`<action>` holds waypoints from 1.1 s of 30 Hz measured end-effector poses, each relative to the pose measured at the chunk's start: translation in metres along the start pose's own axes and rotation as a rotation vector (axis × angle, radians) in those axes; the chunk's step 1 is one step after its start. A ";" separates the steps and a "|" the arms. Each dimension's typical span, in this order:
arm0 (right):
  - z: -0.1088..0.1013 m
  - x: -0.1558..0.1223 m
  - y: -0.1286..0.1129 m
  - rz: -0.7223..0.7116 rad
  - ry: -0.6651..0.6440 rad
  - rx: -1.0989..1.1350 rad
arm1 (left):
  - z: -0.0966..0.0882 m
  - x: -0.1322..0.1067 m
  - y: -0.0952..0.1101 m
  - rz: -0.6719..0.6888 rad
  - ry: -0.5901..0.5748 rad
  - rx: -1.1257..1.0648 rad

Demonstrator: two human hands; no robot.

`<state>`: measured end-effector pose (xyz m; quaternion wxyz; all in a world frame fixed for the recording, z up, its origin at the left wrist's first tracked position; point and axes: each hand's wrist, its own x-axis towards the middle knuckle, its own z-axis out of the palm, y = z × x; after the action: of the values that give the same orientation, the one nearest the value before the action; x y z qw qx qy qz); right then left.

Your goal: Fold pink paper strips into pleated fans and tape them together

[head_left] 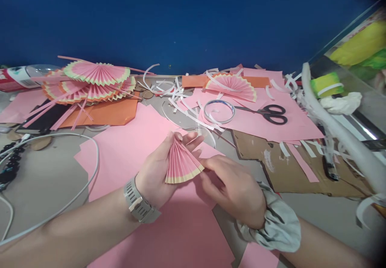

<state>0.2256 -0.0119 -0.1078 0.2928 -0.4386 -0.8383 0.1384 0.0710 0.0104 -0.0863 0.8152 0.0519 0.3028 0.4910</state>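
A small pleated paper fan [183, 161], pink with a pale yellow edge, is partly spread in front of me. My left hand [161, 165] holds it from behind, thumb near its narrow top end and fingers behind the folds. My right hand [230, 183] pinches the fan's lower right corner between thumb and bent fingers. Beneath both hands lie large pink paper sheets [120, 147].
Finished-looking pink fans [99, 73] are stacked at the back left beside a plastic bottle [27, 77]. Another fan [233, 86], a tape roll [219, 112], scissors [271, 113] and white paper strips lie behind. Cardboard [289, 171] and a cutter [330, 167] are at right; a white cable [97, 159] curves left.
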 end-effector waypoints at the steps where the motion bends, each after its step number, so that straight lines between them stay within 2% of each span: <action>1: -0.001 0.000 -0.001 0.072 0.000 0.057 | -0.001 0.000 -0.001 0.033 -0.032 0.033; 4: -0.005 0.000 -0.002 0.235 0.027 0.293 | -0.002 -0.004 -0.003 0.153 -0.171 0.168; 8: -0.009 -0.003 -0.001 0.270 0.050 0.635 | -0.006 -0.016 -0.002 0.242 -0.314 0.491; 10: -0.009 -0.004 0.000 0.253 0.053 0.713 | -0.009 -0.021 -0.001 0.253 -0.397 0.721; 13: -0.009 -0.005 0.001 0.260 0.081 0.695 | -0.014 -0.022 -0.001 0.309 -0.486 0.879; 17: -0.011 -0.006 0.002 0.253 0.094 0.582 | -0.016 -0.016 -0.001 0.462 -0.508 0.998; 21: -0.014 -0.007 0.003 0.270 0.056 0.581 | -0.015 -0.008 0.002 0.588 -0.499 1.105; 26: -0.017 -0.007 0.005 0.289 0.041 0.610 | -0.019 -0.004 0.006 0.543 -0.437 1.097; 33: -0.018 -0.004 0.007 0.282 0.078 0.479 | -0.022 -0.008 0.006 0.492 -0.429 0.976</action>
<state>0.2430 -0.0111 -0.0984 0.3980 -0.4744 -0.7004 0.3550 0.0519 0.0025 -0.0980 0.6022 0.5882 0.3011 0.4481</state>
